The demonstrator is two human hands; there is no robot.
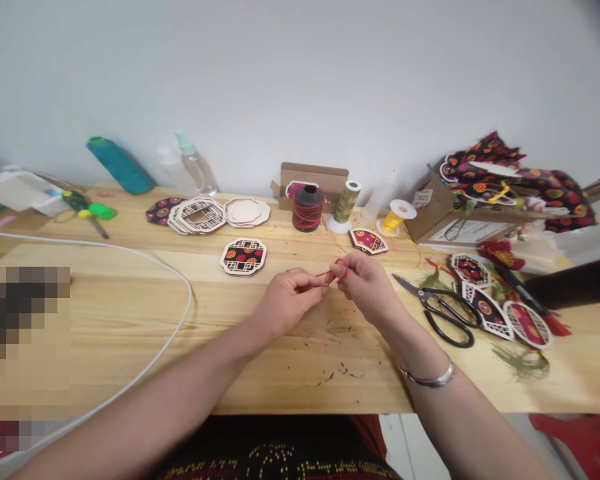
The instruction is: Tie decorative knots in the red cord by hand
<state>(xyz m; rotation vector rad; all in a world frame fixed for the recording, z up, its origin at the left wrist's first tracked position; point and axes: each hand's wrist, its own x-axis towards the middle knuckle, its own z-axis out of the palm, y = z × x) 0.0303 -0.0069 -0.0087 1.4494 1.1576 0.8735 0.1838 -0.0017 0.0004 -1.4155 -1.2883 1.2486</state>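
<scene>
A thin red cord (343, 272) forms a small loop between my hands, over the middle of the wooden table. My left hand (293, 297) is closed, its thumb and fingers pinching one part of the cord. On the other side, my right hand (363, 280) pinches the cord by the loop, fingertips close to those of my left hand. Behind them stands a dark spool wound with red cord (307, 210). An octagonal patterned piece (243, 257) lies flat to the left, and a fan-shaped piece (369, 241) lies just behind my right hand.
Black-handled scissors (437, 303) and patterned pieces (527, 325) lie at right, before a cardboard box (450, 223) of fabric. A green spool (347, 203) and yellow spool (395, 218) stand behind. A white cable (187, 293) curves across the left. Stacked frames (200, 217) lie at back left.
</scene>
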